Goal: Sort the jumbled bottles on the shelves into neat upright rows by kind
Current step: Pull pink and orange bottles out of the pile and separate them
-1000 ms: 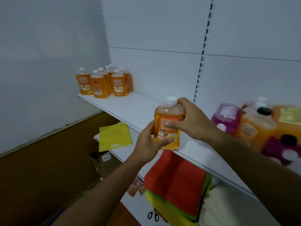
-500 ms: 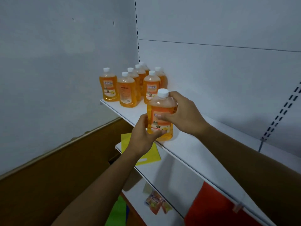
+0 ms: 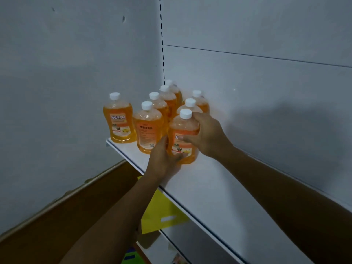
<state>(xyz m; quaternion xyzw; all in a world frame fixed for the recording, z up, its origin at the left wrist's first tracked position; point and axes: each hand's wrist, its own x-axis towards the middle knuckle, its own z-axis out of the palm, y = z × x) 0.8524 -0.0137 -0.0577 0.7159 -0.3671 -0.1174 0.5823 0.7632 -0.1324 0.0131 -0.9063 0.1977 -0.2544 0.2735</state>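
An orange bottle with a white cap (image 3: pixel 182 128) stands upright on the white shelf (image 3: pixel 213 191), at the front of the right-hand row. My left hand (image 3: pixel 163 161) grips its lower part from the left and my right hand (image 3: pixel 205 136) grips its shoulder from the right. Behind and to the left, several matching orange bottles (image 3: pixel 148 128) stand upright in rows toward the corner. One more bottle (image 3: pixel 119 122) stands alone at the shelf's left end.
The shelf runs along the white back panel (image 3: pixel 257 92) to the right, bare in this stretch. A grey side wall (image 3: pixel 66 82) closes the left. Below, a yellow bag (image 3: pixel 162 212) lies on a lower shelf beside a brown panel (image 3: pixel 66 216).
Both hands carried the orange bottle left along the shelf and set it down at the front of the rows of matching bottles. The view swung left with them.
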